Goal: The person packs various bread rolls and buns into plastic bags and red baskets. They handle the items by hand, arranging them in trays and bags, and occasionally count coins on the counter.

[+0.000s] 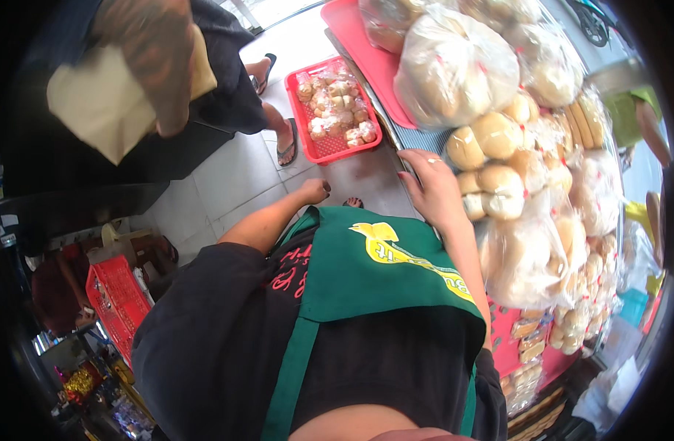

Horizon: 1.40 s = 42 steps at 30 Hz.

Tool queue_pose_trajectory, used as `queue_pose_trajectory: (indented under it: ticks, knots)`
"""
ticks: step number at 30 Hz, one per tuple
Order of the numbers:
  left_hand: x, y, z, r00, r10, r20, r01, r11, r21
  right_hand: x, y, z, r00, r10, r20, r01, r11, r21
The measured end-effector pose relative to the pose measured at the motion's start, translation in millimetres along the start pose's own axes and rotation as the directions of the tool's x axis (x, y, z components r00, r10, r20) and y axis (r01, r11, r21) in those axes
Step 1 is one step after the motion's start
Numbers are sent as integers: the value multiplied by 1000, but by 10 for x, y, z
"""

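Your right hand has its thumb and fingers apart at the edge of the table, just beside the bagged buns lying on it. Your left hand curls near your green apron; I cannot tell whether it holds anything. Beside the table, 1 red basket contains small wrapped rolls.

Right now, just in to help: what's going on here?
The wearer's right hand is at the edge of a counter, beside bagged bread rolls. The left hand is loosely curled; whether it holds anything is unclear. Ahead, a red basket contains wrapped rolls. At left, another person's hand holds what looks like cream paper.
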<state>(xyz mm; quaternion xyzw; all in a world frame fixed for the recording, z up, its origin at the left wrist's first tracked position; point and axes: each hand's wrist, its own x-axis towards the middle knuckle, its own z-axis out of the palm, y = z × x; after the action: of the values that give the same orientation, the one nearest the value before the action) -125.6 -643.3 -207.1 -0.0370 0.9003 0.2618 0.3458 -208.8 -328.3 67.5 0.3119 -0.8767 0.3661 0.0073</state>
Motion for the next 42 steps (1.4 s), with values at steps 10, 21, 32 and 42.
queue_pose_trajectory:
  ticks: [10,21,32,42]
  knots:
    - [49,361,-641,930,-347,123,365,827,-428,404,948,795,989,-70,127,58,994,95]
    - [1411,43,-577,963,-204,-177,143,940,-309,361,1081,982,977,-150,149,173,972,-157]
    - [2470,-1169,3,907,-392,153,421,836,-351,354,1076,960,893,-163,419,400,715,-574]
    - [4363,-1603,-264,881,-457,-120,244,657,-714,444,1170,936,847,-28,531,427,632,-647]
